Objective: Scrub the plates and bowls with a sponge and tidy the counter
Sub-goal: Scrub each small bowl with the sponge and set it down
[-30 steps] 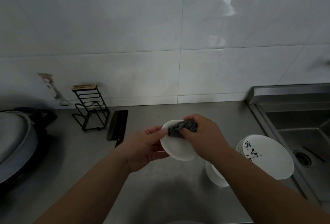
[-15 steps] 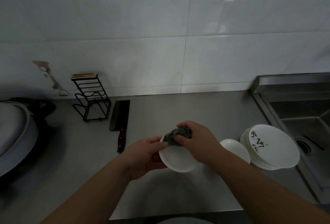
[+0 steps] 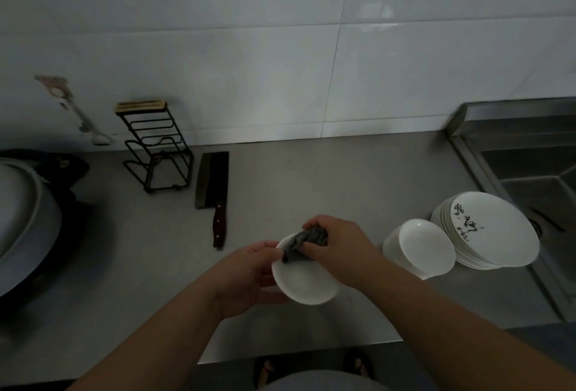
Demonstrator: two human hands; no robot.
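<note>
My left hand (image 3: 249, 278) grips the left rim of a small white dish (image 3: 305, 281), held tilted above the steel counter (image 3: 311, 178). My right hand (image 3: 339, 247) pinches a dark grey sponge (image 3: 307, 239) against the dish's upper inner rim. To the right, a stack of white bowls (image 3: 420, 247) stands on the counter. Beside it lies a stack of white plates (image 3: 492, 228), the top one marked with black writing.
A cleaver (image 3: 213, 185) lies flat on the counter left of centre, next to a black wire rack (image 3: 156, 147). A large pot with a lid (image 3: 21, 219) fills the far left. The steel sink (image 3: 536, 178) is at the right. The counter's front edge runs below my arms.
The view has tilted down, so the counter's front edge and my feet show. The dish and sponge sit lower over the counter, and the sponge has shifted slightly along the rim.
</note>
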